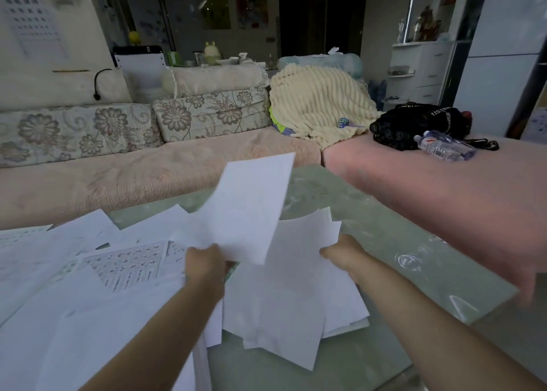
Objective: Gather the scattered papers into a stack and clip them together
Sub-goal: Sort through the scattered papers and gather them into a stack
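The left grip (207, 260) pinches one blank sheet (251, 207) raised above the loose pile (284, 302); the right grip (340, 251) clamps that pile's far edge on the glass bench (414, 257). Left of the pile lie scattered papers (88, 272) (print too small to read).

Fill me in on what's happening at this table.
A person is gathering loose papers on a glass table. The left hand holds one blank sheet lifted above the mess. The right hand grips the edge of a rough pile of sheets lying on the table. More papers, some printed, lie spread to the left, not yet collected. No clip is visible, and nothing is squared up into a stack.
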Demonstrator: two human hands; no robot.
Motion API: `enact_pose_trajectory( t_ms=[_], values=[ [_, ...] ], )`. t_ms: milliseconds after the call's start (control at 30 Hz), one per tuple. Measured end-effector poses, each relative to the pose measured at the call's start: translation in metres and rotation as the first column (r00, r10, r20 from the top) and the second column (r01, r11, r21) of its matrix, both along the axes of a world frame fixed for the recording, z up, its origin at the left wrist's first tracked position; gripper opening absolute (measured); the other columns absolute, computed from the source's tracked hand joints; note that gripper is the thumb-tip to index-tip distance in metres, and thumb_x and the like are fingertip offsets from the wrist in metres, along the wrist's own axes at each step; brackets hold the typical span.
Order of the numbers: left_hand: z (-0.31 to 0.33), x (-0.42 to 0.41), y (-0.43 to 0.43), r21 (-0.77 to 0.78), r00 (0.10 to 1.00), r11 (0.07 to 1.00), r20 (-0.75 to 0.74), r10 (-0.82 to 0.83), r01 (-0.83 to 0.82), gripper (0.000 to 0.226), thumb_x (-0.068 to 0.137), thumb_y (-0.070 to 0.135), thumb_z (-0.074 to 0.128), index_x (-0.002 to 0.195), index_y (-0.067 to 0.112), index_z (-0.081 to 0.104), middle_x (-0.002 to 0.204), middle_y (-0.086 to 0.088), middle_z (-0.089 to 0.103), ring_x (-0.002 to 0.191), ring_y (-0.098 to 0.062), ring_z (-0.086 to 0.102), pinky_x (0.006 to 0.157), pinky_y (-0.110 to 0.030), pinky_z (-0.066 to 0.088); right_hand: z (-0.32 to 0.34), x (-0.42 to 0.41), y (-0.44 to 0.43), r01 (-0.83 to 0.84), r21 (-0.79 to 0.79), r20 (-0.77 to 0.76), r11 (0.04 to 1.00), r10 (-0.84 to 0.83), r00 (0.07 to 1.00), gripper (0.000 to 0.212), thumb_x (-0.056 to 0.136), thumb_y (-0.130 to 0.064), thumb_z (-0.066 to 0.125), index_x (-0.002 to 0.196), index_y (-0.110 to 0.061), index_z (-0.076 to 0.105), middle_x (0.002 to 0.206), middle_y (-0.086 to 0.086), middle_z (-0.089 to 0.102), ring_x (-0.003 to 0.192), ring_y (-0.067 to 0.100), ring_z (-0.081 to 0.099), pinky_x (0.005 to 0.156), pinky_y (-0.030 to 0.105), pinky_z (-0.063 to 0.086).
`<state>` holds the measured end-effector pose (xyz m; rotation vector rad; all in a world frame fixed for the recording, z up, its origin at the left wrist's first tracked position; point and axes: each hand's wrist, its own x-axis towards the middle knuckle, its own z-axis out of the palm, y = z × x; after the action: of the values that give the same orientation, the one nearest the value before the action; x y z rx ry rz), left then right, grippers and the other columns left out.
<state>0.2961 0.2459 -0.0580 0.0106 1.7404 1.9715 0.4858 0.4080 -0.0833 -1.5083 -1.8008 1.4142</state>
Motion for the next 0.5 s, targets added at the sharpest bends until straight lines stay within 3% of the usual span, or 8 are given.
enact_pose_trajectory(
  t_ms=[33, 100, 200, 300, 400, 467, 500],
  values=[
    [-0.004, 0.011, -0.001, -0.078, 0.998, 0.995, 0.027, -0.052, 0.054, 0.015, 0.088, -0.009, 0.041, 0.096, -0.002, 0.051, 0.082, -0.013, 0.053, 0.088, -0.029, 0.057, 0.067, -0.03, 0.047, 0.002, -0.002, -0.001, 0.038, -0.022, -0.04, 0.999, -0.038, 0.998, 0.037, 0.094, -0.025, 0.059, 0.124, -0.002, 0.062, 0.117, 0.013, 0.066, 0.105, 0.033, 0.063, 0.099, 0.042, 0.051],
    [-0.015, 0.028, 0.0, -0.157, 0.991, 0.979, 0.064, -0.12, 0.129, 0.021, 0.087, -0.014, 0.04, 0.102, -0.006, 0.053, 0.082, -0.013, 0.054, 0.083, -0.026, 0.055, 0.054, -0.022, 0.045, 0.009, -0.004, -0.003, 0.096, -0.141, -0.175, 0.985, -0.121, 0.977, 0.057, 0.099, -0.047, 0.047, 0.14, -0.008, 0.05, 0.137, 0.01, 0.054, 0.125, 0.031, 0.053, 0.11, 0.04, 0.039],
    [-0.021, 0.044, -0.001, -0.072, 0.972, 0.982, 0.17, -0.161, 0.175, 0.032, 0.087, -0.014, 0.037, 0.112, -0.001, 0.052, 0.099, -0.016, 0.062, 0.079, -0.036, 0.066, 0.043, -0.028, 0.055, 0.012, -0.003, -0.002, 0.057, -0.221, -0.264, 0.974, -0.116, 0.958, 0.076, 0.088, -0.064, 0.056, 0.146, -0.015, 0.046, 0.146, 0.005, 0.048, 0.135, 0.027, 0.046, 0.113, 0.04, 0.035],
    [-0.018, 0.054, -0.006, -0.083, 0.928, 0.938, 0.2, -0.314, 0.336, 0.027, 0.089, -0.014, 0.039, 0.112, -0.004, 0.051, 0.094, -0.02, 0.064, 0.078, -0.038, 0.066, 0.045, -0.038, 0.058, 0.005, -0.001, -0.003, 0.1, -0.13, -0.139, 0.986, -0.118, 0.983, 0.057, 0.081, -0.038, 0.076, 0.125, -0.004, 0.061, 0.126, 0.011, 0.063, 0.111, 0.031, 0.06, 0.096, 0.039, 0.05],
    [-0.012, 0.051, -0.01, -0.106, 0.901, 0.907, 0.204, -0.382, 0.408, 0.021, 0.088, -0.013, 0.048, 0.107, -0.004, 0.052, 0.088, -0.02, 0.063, 0.07, -0.037, 0.066, 0.048, -0.04, 0.059, -0.005, -0.003, 0.001, 0.133, -0.058, -0.058, 0.989, -0.136, 0.989, 0.024, 0.083, -0.02, 0.067, 0.099, -0.003, 0.065, 0.11, 0.015, 0.07, 0.089, 0.028, 0.064, 0.074, 0.032, 0.05],
    [-0.011, 0.038, -0.008, -0.262, 0.94, 0.903, 0.082, -0.331, 0.341, 0.034, 0.08, -0.004, 0.064, 0.109, -0.005, 0.049, 0.096, -0.019, 0.06, 0.07, -0.032, 0.063, 0.054, -0.034, 0.058, -0.006, -0.002, 0.002, 0.131, -0.071, -0.061, 0.989, -0.135, 0.989, 0.027, 0.079, -0.02, 0.067, 0.098, -0.002, 0.067, 0.104, 0.015, 0.071, 0.091, 0.029, 0.067, 0.073, 0.032, 0.05],
    [-0.011, 0.031, -0.007, -0.432, 0.943, 0.863, -0.075, -0.324, 0.262, 0.047, 0.074, 0.003, 0.07, 0.114, -0.003, 0.045, 0.107, -0.017, 0.055, 0.078, -0.031, 0.06, 0.062, -0.033, 0.056, -0.003, -0.001, 0.0, 0.128, -0.071, -0.06, 0.989, -0.133, 0.989, 0.027, 0.078, -0.018, 0.068, 0.1, -0.002, 0.067, 0.102, 0.015, 0.071, 0.092, 0.03, 0.067, 0.073, 0.032, 0.051]
  ],
)
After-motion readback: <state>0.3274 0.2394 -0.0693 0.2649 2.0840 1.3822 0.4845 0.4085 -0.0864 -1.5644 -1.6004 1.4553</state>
